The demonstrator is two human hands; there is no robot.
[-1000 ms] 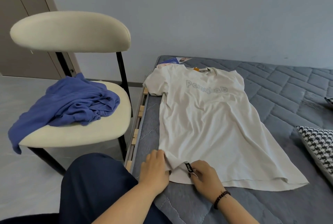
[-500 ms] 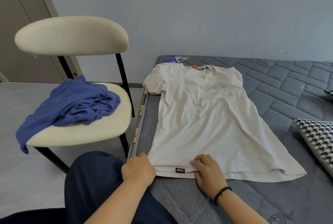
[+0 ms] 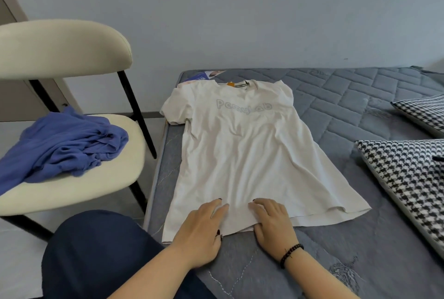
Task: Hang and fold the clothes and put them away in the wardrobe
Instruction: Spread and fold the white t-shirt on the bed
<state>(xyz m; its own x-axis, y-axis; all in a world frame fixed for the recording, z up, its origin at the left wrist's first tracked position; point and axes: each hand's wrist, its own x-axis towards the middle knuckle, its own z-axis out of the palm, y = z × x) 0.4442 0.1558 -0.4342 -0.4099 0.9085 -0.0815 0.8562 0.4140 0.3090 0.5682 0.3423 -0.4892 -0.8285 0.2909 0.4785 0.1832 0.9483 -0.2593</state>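
Over on the left I see a cream chair [image 3: 72, 178] with black legs, and a blue top [image 3: 62, 145] lies bunched up on its seat, with one end hanging off the left edge. Next to the chair is a grey bed [image 3: 360, 106] with a stitched cover. My knee in dark blue trousers [image 3: 96, 255] shows at the bottom, close to the bed's side. A white T-shirt [image 3: 240, 149] is spread flat on the bed with the front up, its neck far from me and its bottom edge near me. It has pale letters across the chest. A bit of blue paper [image 3: 201, 75] peeks out past the collar. My left hand [image 3: 201, 231] lies flat on the bottom part of the shirt with its fingers straight, holding nothing. My right hand [image 3: 274, 224] lies flat just beside it, fingers straight too, pressing the cloth down. A dark bead bracelet [image 3: 290, 253] is on that wrist. On the right sit two black-and-white checked cushions, a near one [image 3: 408, 183] and a far one [image 3: 425, 113]
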